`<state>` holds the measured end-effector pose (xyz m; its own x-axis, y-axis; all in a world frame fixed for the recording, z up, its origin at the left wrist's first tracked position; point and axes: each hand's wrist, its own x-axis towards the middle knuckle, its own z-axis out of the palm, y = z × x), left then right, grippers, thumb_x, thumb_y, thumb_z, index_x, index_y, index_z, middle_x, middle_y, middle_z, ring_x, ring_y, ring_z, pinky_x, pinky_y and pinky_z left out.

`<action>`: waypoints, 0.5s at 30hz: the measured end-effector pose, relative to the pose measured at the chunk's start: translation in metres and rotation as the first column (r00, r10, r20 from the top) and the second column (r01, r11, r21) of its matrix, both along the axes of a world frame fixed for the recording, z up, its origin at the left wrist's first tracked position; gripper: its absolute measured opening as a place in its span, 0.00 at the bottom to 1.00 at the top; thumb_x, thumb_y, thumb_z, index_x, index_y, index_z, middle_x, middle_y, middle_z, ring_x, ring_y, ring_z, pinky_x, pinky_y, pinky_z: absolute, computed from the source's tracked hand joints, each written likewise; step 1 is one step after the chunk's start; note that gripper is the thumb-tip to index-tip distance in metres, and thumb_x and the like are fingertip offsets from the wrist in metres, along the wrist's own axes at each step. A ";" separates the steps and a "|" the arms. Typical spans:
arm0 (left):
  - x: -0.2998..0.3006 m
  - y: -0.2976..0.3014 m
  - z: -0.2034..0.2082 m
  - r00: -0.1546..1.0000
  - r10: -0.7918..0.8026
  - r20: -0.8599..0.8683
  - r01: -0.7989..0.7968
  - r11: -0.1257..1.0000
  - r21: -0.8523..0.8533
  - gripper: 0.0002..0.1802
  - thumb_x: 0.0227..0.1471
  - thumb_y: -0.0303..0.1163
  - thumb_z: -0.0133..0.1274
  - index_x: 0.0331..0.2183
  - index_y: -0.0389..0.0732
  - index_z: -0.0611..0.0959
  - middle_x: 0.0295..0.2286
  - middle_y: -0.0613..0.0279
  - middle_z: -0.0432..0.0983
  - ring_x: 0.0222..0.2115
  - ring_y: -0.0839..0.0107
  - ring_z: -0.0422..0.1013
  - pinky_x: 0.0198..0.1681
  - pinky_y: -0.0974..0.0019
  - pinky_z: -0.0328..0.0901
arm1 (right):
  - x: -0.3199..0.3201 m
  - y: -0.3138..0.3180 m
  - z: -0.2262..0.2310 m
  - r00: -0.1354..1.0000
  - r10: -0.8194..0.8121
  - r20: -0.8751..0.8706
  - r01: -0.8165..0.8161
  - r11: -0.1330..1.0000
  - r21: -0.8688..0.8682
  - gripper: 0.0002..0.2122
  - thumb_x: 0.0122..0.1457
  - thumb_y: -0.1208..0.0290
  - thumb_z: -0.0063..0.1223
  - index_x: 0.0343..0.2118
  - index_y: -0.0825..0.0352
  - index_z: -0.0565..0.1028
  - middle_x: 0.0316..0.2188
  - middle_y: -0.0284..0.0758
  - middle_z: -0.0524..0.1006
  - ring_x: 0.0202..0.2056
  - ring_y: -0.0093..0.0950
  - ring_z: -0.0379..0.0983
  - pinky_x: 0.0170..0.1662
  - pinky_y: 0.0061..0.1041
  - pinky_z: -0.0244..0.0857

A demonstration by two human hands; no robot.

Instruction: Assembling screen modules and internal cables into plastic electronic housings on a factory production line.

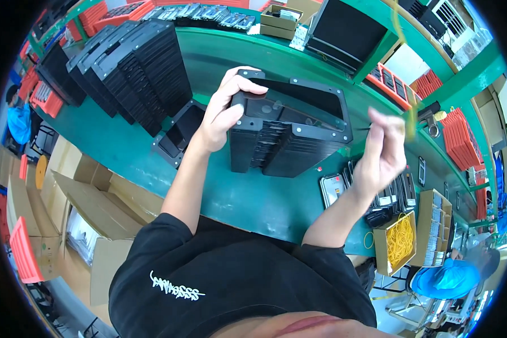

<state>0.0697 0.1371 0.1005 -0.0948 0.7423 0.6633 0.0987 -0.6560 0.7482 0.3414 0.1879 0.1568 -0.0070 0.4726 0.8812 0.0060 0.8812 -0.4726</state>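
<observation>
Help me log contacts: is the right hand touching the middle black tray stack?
Apart: the head view shows a green gap between right hand and tray stack.

Left grip (pixel 222 111) curled, right grip (pixel 384 153) half-curled

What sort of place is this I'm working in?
Probably a factory floor, perhaps for assembling or packing small electronics: there is a long green bench, black trays piled in tall stacks, and yellow bands heaped in a cardboard box.
</observation>
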 end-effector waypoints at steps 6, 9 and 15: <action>-0.015 0.002 0.002 0.973 0.006 -0.232 0.016 0.996 0.093 0.43 0.35 0.57 0.68 0.49 0.39 0.81 0.52 0.49 0.68 0.58 0.55 0.62 0.62 0.52 0.57 | -0.017 -0.030 0.013 0.847 0.118 0.518 -0.182 0.980 0.074 0.11 0.56 0.80 0.62 0.41 0.64 0.85 0.38 0.29 0.81 0.36 0.28 0.70 0.43 0.27 0.65; -0.016 0.005 -0.002 0.955 0.073 -0.289 -0.048 0.995 0.093 0.47 0.33 0.61 0.66 0.50 0.38 0.80 0.54 0.47 0.67 0.57 0.54 0.64 0.61 0.52 0.58 | -0.028 -0.032 0.011 0.759 0.040 0.650 -0.124 0.989 0.085 0.13 0.52 0.81 0.63 0.40 0.60 0.85 0.36 0.28 0.82 0.35 0.31 0.70 0.44 0.30 0.65; -0.019 0.009 -0.002 0.931 0.129 -0.340 -0.085 0.986 0.142 0.48 0.33 0.62 0.65 0.49 0.36 0.80 0.54 0.46 0.68 0.56 0.54 0.66 0.60 0.53 0.60 | -0.041 -0.036 0.017 0.673 -0.236 0.701 -0.042 0.934 0.355 0.12 0.51 0.79 0.66 0.38 0.58 0.86 0.32 0.27 0.82 0.38 0.34 0.73 0.48 0.32 0.65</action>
